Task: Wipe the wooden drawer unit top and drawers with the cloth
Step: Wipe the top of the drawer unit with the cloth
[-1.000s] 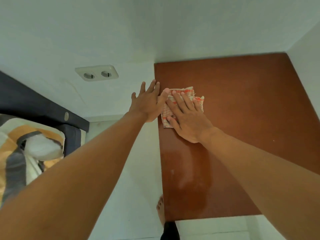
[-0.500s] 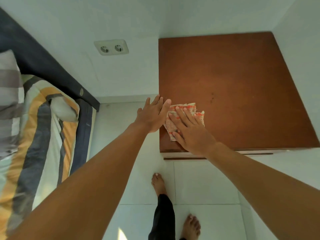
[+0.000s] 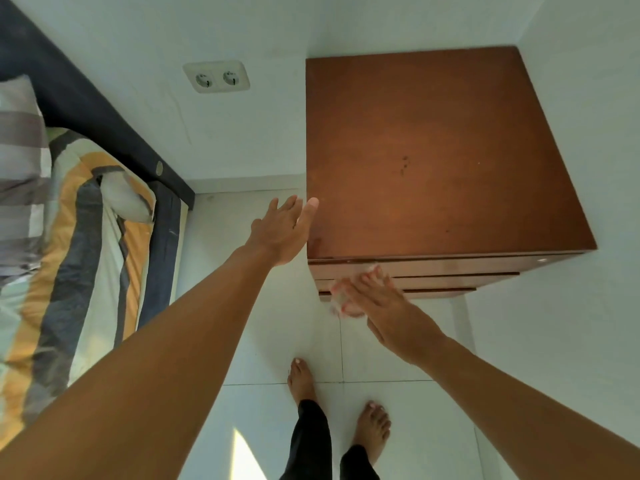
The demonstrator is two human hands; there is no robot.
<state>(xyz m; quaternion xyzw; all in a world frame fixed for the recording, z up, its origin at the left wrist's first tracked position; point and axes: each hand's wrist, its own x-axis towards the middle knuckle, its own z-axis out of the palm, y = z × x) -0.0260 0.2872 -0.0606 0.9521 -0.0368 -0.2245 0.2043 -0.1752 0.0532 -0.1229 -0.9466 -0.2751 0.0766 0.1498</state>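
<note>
The wooden drawer unit (image 3: 433,150) stands in the room's corner, its brown top bare, with drawer fronts (image 3: 450,271) showing below the front edge. My right hand (image 3: 384,310) presses the red-and-white checked cloth (image 3: 339,299) with straight fingers against the left end of the drawer fronts; the cloth is blurred and mostly hidden under the hand. My left hand (image 3: 284,230) lies flat against the unit's left side near the front corner, fingers straight, thumb at the top edge.
A bed with a striped blanket (image 3: 69,237) and dark frame (image 3: 104,126) fills the left. A double wall socket (image 3: 217,77) sits on the white wall. My bare feet (image 3: 301,379) stand on the white tiled floor before the unit.
My right hand has slid the cloth off the top's front edge and down onto the drawer fronts. My left hand stayed at the unit's left side. The view has pulled back.
</note>
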